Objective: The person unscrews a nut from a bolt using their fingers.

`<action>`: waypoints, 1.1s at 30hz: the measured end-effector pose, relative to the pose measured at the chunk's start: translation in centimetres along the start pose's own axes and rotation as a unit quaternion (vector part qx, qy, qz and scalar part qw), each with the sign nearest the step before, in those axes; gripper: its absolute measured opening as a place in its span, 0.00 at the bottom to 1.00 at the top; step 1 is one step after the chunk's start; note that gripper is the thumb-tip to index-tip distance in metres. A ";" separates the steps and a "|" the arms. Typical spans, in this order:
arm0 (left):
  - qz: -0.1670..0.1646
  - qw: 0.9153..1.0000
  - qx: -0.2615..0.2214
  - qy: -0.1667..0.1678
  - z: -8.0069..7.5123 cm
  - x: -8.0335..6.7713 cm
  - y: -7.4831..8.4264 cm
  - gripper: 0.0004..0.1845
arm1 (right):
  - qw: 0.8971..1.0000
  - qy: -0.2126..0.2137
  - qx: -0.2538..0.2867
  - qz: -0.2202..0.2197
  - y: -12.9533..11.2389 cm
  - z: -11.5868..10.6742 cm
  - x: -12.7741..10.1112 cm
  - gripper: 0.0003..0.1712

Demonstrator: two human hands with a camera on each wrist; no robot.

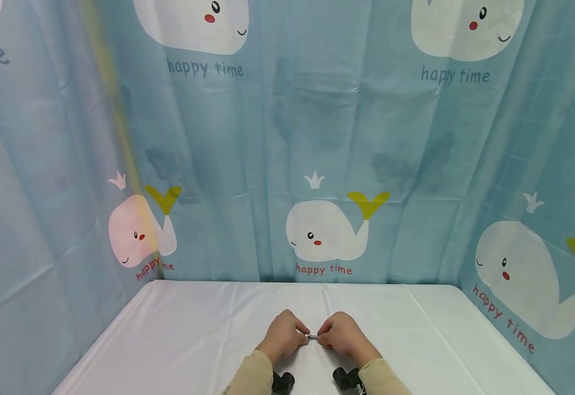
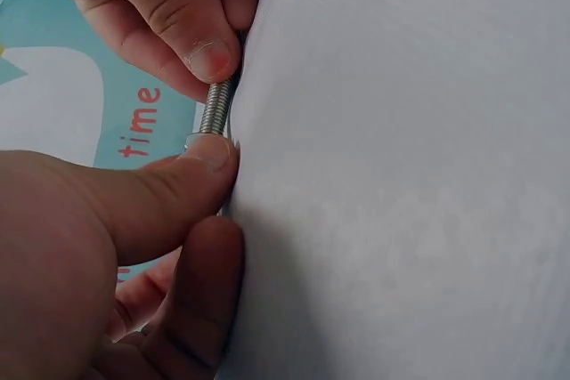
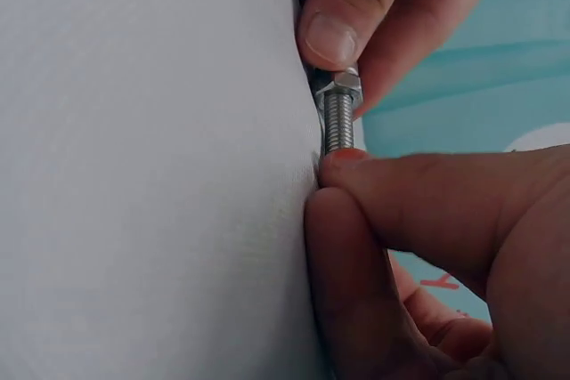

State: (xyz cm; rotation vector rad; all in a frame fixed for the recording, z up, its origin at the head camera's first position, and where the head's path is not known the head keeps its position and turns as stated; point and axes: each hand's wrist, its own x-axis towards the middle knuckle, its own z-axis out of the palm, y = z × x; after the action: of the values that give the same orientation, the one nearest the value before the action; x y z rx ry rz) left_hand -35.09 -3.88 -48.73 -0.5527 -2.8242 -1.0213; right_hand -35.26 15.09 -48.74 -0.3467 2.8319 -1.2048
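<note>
We are wearing beige long sleeves [image 1: 253, 378] reaching back from our fingers, black wrist cameras [image 1: 282, 382] strapped beneath them; our hands are bare, nails trimmed short.

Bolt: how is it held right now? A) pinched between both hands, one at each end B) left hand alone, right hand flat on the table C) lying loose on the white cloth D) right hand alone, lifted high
A: the left hand and the right hand each pinch one end of the threaded bolt, with a nut at the left-hand end.
</note>
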 end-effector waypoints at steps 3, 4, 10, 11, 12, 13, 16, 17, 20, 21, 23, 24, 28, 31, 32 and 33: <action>0.011 1.000 0.008 0.007 0.0 -0.2 0.2 0.05 | 1.000 0.002 -0.019 -0.004 -0.1 0.1 -0.1 0.08; 0.010 1.000 0.010 0.007 0.0 -0.2 0.2 0.04 | 1.000 0.001 -0.023 -0.007 -0.1 0.2 -0.2 0.08; 0.005 1.000 0.009 0.005 0.2 -0.2 0.2 0.03 | 0.999 -0.010 -0.041 -0.013 -0.5 0.1 -0.4 0.10; 0.006 1.000 0.009 0.005 0.2 -0.3 0.2 0.03 | 0.999 -0.012 -0.036 -0.008 -0.5 0.0 -0.4 0.10; 0.008 1.000 0.011 0.005 0.1 -0.3 0.2 0.02 | 0.999 -0.013 -0.030 -0.001 -0.6 0.0 -0.5 0.10; 0.010 1.000 0.006 0.007 0.0 -0.3 0.3 0.02 | 1.000 -0.014 -0.020 0.005 -0.7 -0.1 -0.5 0.09; 0.003 1.000 -0.017 0.015 -0.4 -0.2 0.4 0.01 | 0.999 -0.013 0.028 0.023 -1.1 -0.3 -0.6 0.08; -0.002 0.999 -0.033 0.016 -0.5 -0.2 0.4 0.01 | 0.999 -0.010 0.043 0.023 -1.2 -0.4 -0.7 0.07; -0.016 0.996 -0.088 0.019 -1.0 -0.1 0.3 0.02 | 0.997 -0.001 0.077 0.016 -1.8 -0.7 -0.7 0.06; -0.017 0.994 -0.105 0.018 -1.2 -0.1 0.3 0.02 | 0.997 0.001 0.082 0.013 -2.0 -0.9 -0.7 0.05; -0.015 0.991 -0.134 0.017 -1.5 -0.1 0.4 0.03 | 0.996 0.005 0.089 0.009 -2.5 -1.2 -0.7 0.05; -0.016 0.989 -0.144 0.017 -1.8 -0.1 0.5 0.03 | 0.996 0.006 0.089 0.009 -2.7 -1.4 -0.7 0.05; -0.026 0.985 -0.170 0.022 -2.8 -0.2 1.2 0.04 | 0.995 0.011 0.100 0.005 -3.7 -2.1 -0.8 0.05; -0.033 0.981 -0.187 0.029 -3.6 -0.3 1.7 0.04 | 0.994 0.019 0.110 0.000 -4.5 -2.6 -1.0 0.04; -0.034 0.980 -0.195 0.033 -3.8 -0.4 1.9 0.05 | 0.993 0.022 0.112 -0.003 -4.7 -2.7 -1.0 0.04; -0.034 0.978 -0.204 0.035 -4.0 -0.5 2.0 0.05 | 0.993 0.024 0.115 -0.005 -5.0 -2.9 -1.1 0.04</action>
State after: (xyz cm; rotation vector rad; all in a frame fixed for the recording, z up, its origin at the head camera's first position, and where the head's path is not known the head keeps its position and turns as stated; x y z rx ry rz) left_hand -34.07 -5.11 -44.50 -0.4397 -2.5946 -1.6155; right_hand -33.64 13.97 -43.20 -0.3235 2.6934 -1.5410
